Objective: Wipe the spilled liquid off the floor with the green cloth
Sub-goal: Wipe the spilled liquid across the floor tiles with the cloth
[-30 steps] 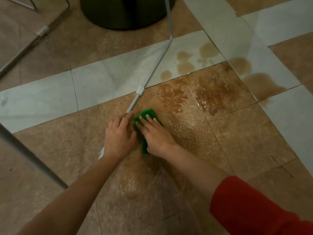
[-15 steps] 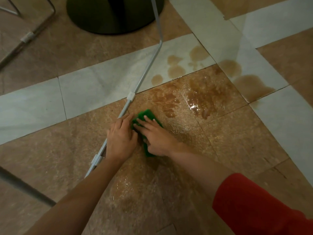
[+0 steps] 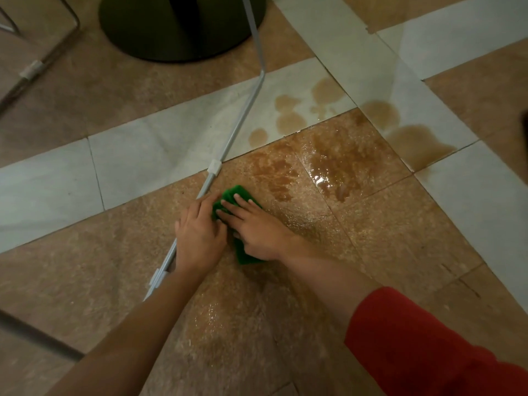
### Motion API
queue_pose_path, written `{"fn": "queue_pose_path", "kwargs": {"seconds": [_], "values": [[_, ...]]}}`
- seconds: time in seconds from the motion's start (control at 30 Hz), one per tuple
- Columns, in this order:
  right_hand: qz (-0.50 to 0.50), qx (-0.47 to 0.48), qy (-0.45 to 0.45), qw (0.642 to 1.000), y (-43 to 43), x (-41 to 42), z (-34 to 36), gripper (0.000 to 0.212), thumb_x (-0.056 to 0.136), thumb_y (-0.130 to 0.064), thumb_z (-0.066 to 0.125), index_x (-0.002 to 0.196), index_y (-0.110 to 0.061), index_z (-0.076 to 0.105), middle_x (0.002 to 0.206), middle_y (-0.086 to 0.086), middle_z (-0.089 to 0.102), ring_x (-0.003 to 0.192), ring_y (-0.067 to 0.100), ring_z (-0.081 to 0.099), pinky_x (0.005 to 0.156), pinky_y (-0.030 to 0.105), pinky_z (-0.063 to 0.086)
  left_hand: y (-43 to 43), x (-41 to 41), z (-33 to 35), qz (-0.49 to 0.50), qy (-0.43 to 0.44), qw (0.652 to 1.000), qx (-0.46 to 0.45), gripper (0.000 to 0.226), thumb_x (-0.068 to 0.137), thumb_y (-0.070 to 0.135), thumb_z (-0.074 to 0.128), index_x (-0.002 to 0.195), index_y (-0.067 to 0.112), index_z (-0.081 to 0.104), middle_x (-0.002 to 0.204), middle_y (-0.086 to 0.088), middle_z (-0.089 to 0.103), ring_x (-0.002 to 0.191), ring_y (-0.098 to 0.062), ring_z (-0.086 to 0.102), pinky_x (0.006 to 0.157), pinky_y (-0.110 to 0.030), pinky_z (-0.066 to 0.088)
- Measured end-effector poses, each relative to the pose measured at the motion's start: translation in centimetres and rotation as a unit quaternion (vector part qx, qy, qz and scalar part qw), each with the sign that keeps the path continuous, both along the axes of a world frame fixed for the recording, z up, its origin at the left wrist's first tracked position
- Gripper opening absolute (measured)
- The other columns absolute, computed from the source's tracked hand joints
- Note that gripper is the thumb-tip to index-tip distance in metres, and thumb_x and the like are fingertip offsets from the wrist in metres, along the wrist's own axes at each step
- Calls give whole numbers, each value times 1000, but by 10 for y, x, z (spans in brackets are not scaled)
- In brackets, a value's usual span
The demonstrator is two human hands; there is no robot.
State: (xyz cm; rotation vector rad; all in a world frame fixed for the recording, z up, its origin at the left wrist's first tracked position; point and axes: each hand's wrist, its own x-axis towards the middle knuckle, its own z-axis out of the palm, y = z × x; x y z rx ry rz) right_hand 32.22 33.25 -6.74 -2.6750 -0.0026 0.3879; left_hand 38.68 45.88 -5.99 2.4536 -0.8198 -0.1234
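Both hands, left hand [image 3: 200, 237] and right hand [image 3: 257, 231], are pressing flat, fingers spread, on the green cloth [image 3: 243, 257] mid-floor; most brown spilled liquid [image 3: 337, 164] beyond is lying unwiped.

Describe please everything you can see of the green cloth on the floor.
The green cloth is bright green and looks like soft fabric, folded or bunched into a small pad. It lies flat on a brown floor tile, just right of a thin grey metal rod. Both hands press on it: the right hand lies flat across its middle, and the left hand touches its left edge. Only its far end and a near corner show. Brown spilled liquid lies beyond it, to the right.
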Motion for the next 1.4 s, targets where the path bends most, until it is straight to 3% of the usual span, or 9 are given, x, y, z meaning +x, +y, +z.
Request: {"fn": "queue_pose_path", "kwargs": {"seconds": [0.2, 0.33, 0.43, 0.6, 0.83, 1.1, 1.4], "values": [[-79, 4, 11, 997, -7, 0, 5, 67, 95, -17, 44, 151, -14, 7, 159, 7, -2, 145, 30, -12, 116, 40, -5, -12, -6, 1, -51, 20, 998, -13, 56, 77, 4, 59, 130, 16, 49, 124, -8, 55, 114, -29, 48, 98, -46, 39], [-59, 7, -8, 998, -5, -26, 1, 61, 98, -23, 43, 150, -16, 12, 159, 5, 3, 145, 28, -9, 116, 37, -6, -15, -4, 3, -36, 47, 998, -31, 52, 81, 9, 58, 131, 18, 47, 125, -6, 54, 119, -24, 46, 100, -38, 35], [-99, 5, -6, 995, -18, -48, 0, 62, 98, -23, 44, 150, -20, 10, 159, 3, -1, 145, 25, -11, 113, 35, -10, -15, -6, 3, -45, 56, 997, -25, 54, 82, 11, 59, 133, 20, 44, 128, -5, 52, 119, -22, 45, 98, -34, 36], [-201, -5, 31, 979, -41, -33, 4, 63, 99, -18, 40, 151, -18, 4, 159, 5, -6, 144, 28, -15, 114, 37, -10, -27, -13, 0, -79, 56, 995, -9, 55, 80, 13, 60, 133, 17, 44, 130, -6, 50, 120, -24, 46, 99, -47, 41], [-107, -10, 35, 994, -44, -49, 6, 62, 99, -16, 41, 150, -18, 7, 159, 3, -2, 145, 26, -10, 116, 36, -5, -44, -18, 3, -80, 56, 995, -27, 53, 82, 11, 58, 133, 17, 45, 131, -6, 51, 121, -22, 44, 100, -40, 38], [-170, -26, 121, 978, -61, -31, 17, 69, 98, -15, 42, 150, -19, -4, 158, 4, -13, 144, 29, -14, 116, 43, -2, -37, -20, 3, -96, 59, 993, -17, 56, 82, 11, 58, 135, 20, 43, 127, -5, 52, 116, -22, 46, 98, -42, 41], [-188, -28, 141, 972, -54, -41, 26, 67, 99, -18, 41, 150, -19, -2, 157, 6, -14, 144, 32, -10, 118, 47, 8, -48, -16, 21, -112, 62, 992, -4, 56, 81, 13, 59, 135, 19, 42, 133, -5, 50, 122, -25, 45, 102, -45, 38]]}}
